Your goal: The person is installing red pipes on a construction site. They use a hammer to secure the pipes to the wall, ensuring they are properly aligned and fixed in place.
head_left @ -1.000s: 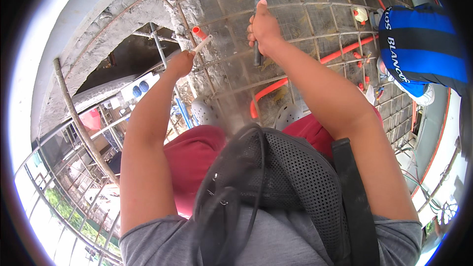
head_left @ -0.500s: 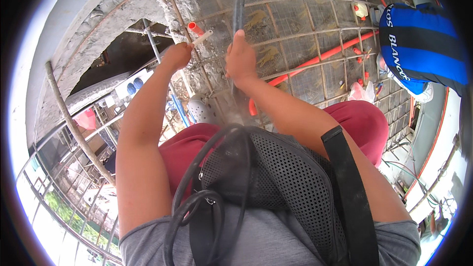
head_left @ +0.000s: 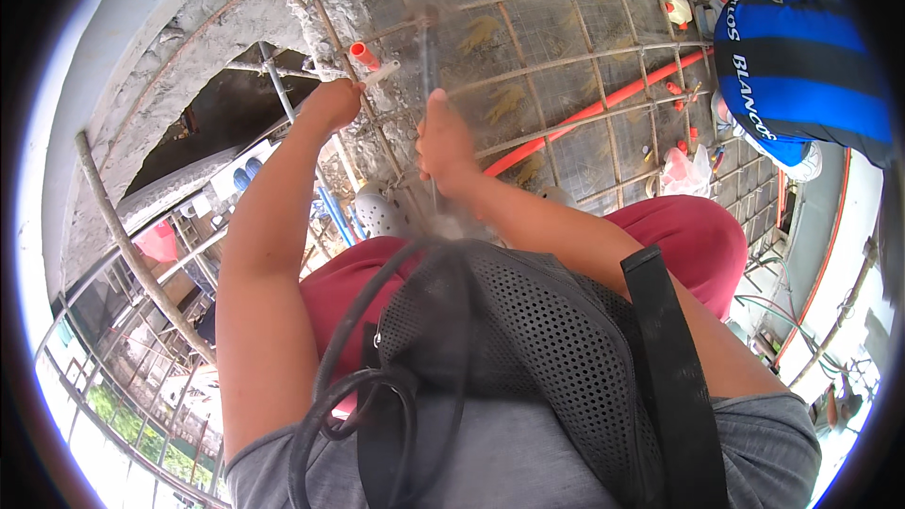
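Observation:
My right hand [head_left: 448, 146] is closed round the handle of a hammer [head_left: 429, 52], whose brownish head is blurred and points away from me. To its left, my left hand [head_left: 335, 104] grips a short whitish rod [head_left: 383, 73] that slants up to the right; its lower part is hidden in the fist. Just beyond that rod, an orange pipe stub [head_left: 364, 56] rises beside the broken concrete edge [head_left: 344, 24]. The hammer head is apart from both the rod and the stub.
A rebar grid [head_left: 566, 57] crosses dark panels, with a long orange pipe [head_left: 613, 99] among the bars. At left gapes a dark opening [head_left: 222, 113]. A person in a blue-and-black shirt [head_left: 801, 66] bends at right, near a plastic bag [head_left: 686, 172]. A black cable [head_left: 330, 349] hangs over my bag.
The hammer and my right hand have shifted left and slightly toward me. My left hand stays closed on the rod, nearly in place. The whole view has shifted slightly.

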Demonstrator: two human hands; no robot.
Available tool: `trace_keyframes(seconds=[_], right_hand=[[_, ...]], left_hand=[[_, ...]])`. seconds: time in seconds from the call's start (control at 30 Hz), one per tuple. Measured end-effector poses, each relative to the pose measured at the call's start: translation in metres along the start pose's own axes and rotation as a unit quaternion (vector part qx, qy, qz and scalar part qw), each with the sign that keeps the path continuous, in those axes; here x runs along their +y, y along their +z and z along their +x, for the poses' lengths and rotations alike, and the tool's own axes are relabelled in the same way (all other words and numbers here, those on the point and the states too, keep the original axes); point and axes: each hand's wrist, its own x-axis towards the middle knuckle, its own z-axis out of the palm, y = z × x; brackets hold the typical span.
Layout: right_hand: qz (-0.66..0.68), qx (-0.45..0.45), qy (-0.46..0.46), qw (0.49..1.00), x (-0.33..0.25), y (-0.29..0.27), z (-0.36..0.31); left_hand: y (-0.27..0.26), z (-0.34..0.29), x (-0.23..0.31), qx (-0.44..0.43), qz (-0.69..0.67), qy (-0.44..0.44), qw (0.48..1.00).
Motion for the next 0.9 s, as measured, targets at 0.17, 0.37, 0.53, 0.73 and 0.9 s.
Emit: trace_keyframes(seconds=[0.17, 0.37, 0.53, 0.73, 0.9], right_hand=[[-0.051, 0.013, 0.051, 0.997, 0.010, 0.001, -0.012], [0.018, -0.086, 0.114, 0.990, -0.046, -0.010, 0.001], [0.063, -0.007, -0.122, 0.991, -0.041, 0.001, -0.006], [0.015, -0.068, 0.167, 0.983, -0.008, 0.001, -0.010], [0.024, -0.070, 0.104, 0.992, -0.045, -0.014, -0.005]], left_hand=[[-0.002, 0.001, 0.000, -0.008, 0.005, 0.011, 1.000], [0.002, 0.005, -0.004, -0.004, 0.032, 0.025, 0.999], [0.008, 0.011, -0.008, -0.009, 0.037, 0.035, 0.999], [-0.001, 0.006, -0.001, -0.024, 0.054, 0.027, 0.998], [-0.003, 0.006, 0.000, -0.024, 0.039, 0.019, 0.999]])
